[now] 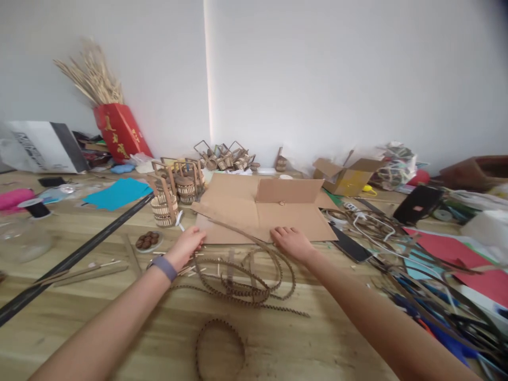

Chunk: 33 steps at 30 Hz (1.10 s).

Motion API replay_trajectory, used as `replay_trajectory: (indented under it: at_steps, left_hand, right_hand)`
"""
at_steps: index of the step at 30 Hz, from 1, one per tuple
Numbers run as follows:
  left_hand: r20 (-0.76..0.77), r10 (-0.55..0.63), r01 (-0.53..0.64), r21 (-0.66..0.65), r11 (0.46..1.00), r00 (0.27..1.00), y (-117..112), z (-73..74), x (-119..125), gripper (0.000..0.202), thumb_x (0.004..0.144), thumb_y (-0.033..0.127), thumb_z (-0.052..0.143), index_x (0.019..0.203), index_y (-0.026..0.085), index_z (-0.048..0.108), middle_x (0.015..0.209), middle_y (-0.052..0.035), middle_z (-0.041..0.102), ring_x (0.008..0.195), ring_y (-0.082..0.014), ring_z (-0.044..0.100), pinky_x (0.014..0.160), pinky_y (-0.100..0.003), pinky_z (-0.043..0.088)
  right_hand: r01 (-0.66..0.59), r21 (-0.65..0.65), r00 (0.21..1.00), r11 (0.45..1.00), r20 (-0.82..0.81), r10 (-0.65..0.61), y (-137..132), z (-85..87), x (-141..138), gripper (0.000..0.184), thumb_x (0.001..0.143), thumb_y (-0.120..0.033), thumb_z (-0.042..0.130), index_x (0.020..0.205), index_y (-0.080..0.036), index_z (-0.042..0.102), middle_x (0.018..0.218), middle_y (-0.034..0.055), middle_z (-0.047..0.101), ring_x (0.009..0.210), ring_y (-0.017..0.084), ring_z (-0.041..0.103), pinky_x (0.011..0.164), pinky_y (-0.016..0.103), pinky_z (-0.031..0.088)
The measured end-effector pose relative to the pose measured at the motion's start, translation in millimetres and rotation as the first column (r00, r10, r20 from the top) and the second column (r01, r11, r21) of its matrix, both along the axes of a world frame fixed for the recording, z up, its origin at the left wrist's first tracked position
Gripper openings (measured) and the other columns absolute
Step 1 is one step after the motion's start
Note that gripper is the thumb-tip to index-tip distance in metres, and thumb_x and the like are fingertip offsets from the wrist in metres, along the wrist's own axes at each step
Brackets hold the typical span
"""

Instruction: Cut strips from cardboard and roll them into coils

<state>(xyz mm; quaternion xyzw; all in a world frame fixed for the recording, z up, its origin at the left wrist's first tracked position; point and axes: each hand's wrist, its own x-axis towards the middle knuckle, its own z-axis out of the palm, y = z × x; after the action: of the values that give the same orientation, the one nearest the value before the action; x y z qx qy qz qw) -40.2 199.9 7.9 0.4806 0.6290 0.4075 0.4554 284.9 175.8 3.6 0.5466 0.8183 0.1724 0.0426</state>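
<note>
A pale wooden bench [301, 349] spreads before you, meeting a plain light-grey wall [317, 79] behind a tan cardboard sheet [234, 196] that lies across the middle. Your left hand [188, 244] is at the sheet's near left corner, fingers bent; whether that grip pinches the edge cannot be told. Your right hand [291, 242] rests palm down on the sheet's near edge, fingers side by side, thumb hidden, so how far that grip is closed cannot be told either.

Close to the sheet's left edge stand small baskets [165, 211]; just beside its near right corner lies a dark phone [351, 243]. An open cardboard box [353, 177] sits behind its right end. Nearer you than the sheet, wood grain shows around a toothed loop [216, 320].

The sheet is smooth, with a rectangular flap [289, 191] at its far right. Just in front of it, thin brown strips [257, 304] with serrated edges coil in loose ovals; the baskets left of it are round and slatted, with tall squared handles
</note>
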Motion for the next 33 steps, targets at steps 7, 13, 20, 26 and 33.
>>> replay_trajectory:
  at_steps: [7,13,20,26,33]
  left_hand:
    - [-0.062,-0.012,0.006,-0.088,0.996,0.998,12.0,8.3,-9.3,0.032,0.094,0.032,0.059,0.121,0.016,0.057,0.121,-0.0091,0.059,0.103,-0.0236,0.061,0.086,-0.043,0.053]
    - [0.117,-0.049,0.056,-0.051,0.997,0.992,23.4,35.4,-14.4,0.032,0.094,0.032,0.058,0.122,0.016,0.056,0.121,-0.0097,0.059,0.102,-0.0228,0.062,0.085,-0.043,0.054]
    - [0.42,-0.097,0.045,0.131,0.99,0.902,29.0,67.2,-4.0,0.04,0.101,0.044,0.04,0.097,0.011,0.062,0.088,-0.0073,0.067,0.065,-0.011,0.061,0.062,-0.024,0.051]
    - [0.485,-0.096,0.02,0.16,0.987,0.869,24.1,47.7,16.8,0.058,0.102,0.052,0.026,0.091,0.009,0.064,0.073,-0.0065,0.065,0.055,-0.0101,0.057,0.054,-0.021,0.047]
    - [0.414,-0.08,0.092,-0.008,0.996,0.907,47.2,13.8,70.5,0.032,0.094,0.032,0.058,0.122,0.015,0.056,0.12,-0.0096,0.059,0.101,-0.0225,0.062,0.084,-0.042,0.054]
  right_hand:
    - [-0.025,0.052,0.999,0.998,-0.031,0.026,0.3,-3.3,2.4,0.033,0.094,-0.033,0.058,0.123,-0.018,0.057,0.125,0.0088,0.059,0.105,0.023,0.062,0.087,0.044,0.053]
    - [0.046,0.089,0.996,0.995,-0.076,-0.039,-1.0,12.5,-5.1,0.036,0.094,-0.031,0.058,0.128,-0.02,0.054,0.13,0.0095,0.057,0.11,0.024,0.06,0.09,0.046,0.052]
    - [0.113,0.028,0.989,0.993,-0.097,-0.11,17.2,65.4,-4.1,0.033,0.095,-0.031,0.057,0.125,-0.02,0.056,0.125,0.0086,0.059,0.103,0.022,0.063,0.086,0.043,0.054]
    - [0.178,-0.021,0.976,0.984,-0.124,-0.18,31.7,106.8,6.9,0.033,0.094,-0.032,0.058,0.124,-0.018,0.056,0.122,0.0083,0.061,0.1,0.021,0.063,0.084,0.043,0.055]
    - [0.187,-0.011,0.97,0.982,-0.154,-0.187,34.7,120.8,6.6,0.032,0.095,-0.033,0.057,0.124,-0.019,0.056,0.122,0.0083,0.061,0.102,0.021,0.063,0.086,0.043,0.054]
